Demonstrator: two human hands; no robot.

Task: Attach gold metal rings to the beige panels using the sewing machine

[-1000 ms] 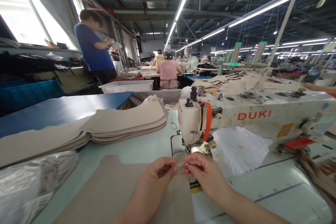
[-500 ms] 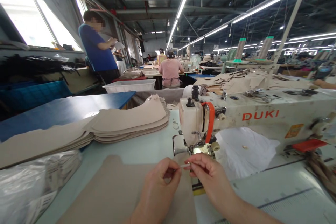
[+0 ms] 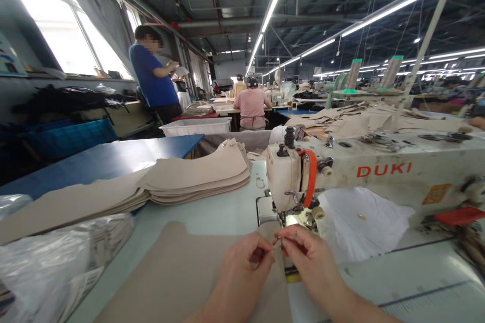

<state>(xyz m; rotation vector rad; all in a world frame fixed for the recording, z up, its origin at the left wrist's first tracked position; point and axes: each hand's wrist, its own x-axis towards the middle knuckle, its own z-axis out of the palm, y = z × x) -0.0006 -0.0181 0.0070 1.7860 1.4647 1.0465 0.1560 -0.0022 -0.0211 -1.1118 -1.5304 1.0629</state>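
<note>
My left hand (image 3: 246, 267) and my right hand (image 3: 306, 255) meet in front of the needle area of a white DUKI sewing machine (image 3: 375, 171). Both are pinched shut on a small pale strip or thread (image 3: 276, 245) held between their fingertips; what it is I cannot make out. Under my hands lies a flat beige fabric piece (image 3: 182, 277) on the light table (image 3: 212, 214). The needle itself is hidden behind my fingers.
A stack of beige cut pieces (image 3: 197, 176) lies at the left rear. A crinkled plastic bag (image 3: 49, 262) sits at the near left. White cloth (image 3: 359, 219) lies under the machine arm. A person in blue (image 3: 153, 78) stands at the back; another in pink (image 3: 253, 106) sits farther off.
My hands have stayed pinched together at the needle, drawing a little closer to each other. The view has shifted slightly to the left.
</note>
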